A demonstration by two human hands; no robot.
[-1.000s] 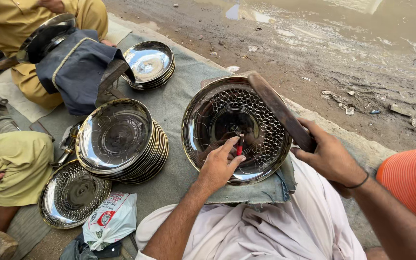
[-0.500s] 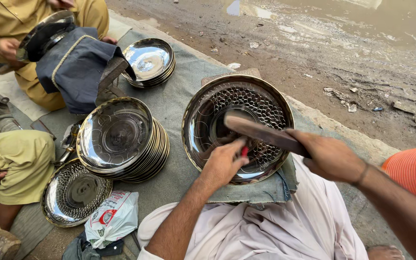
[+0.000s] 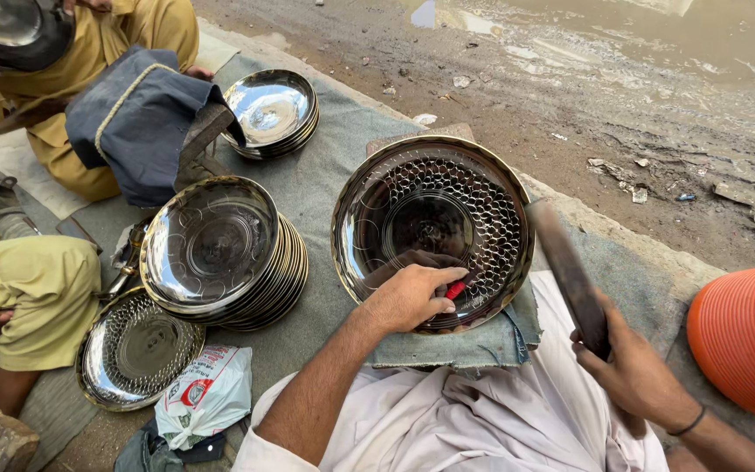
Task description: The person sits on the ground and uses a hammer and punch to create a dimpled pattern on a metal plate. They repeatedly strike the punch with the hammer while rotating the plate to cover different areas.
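A round shiny steel tray [image 3: 434, 218] with a dimpled pattern lies on a folded cloth pad [image 3: 474, 345] in front of me. My left hand [image 3: 412, 295] rests on its near rim and pinches a small red punch tool [image 3: 455, 289] against the metal. My right hand [image 3: 631, 371] grips a dark, flat wooden mallet [image 3: 565, 267], raised to the right of the tray and pointing away from me.
A tall stack of steel trays [image 3: 220, 253] stands to the left, another stack [image 3: 273, 109] behind it, one patterned tray [image 3: 137, 350] on the ground. A white plastic bag [image 3: 207, 393] lies near. Other people in yellow clothes [image 3: 37, 288] sit at left. An orange ribbed container [image 3: 740, 336] is right.
My right hand has swung the mallet from over the tray back to the right and upward. My left hand has kept the punch on the tray's near rim.
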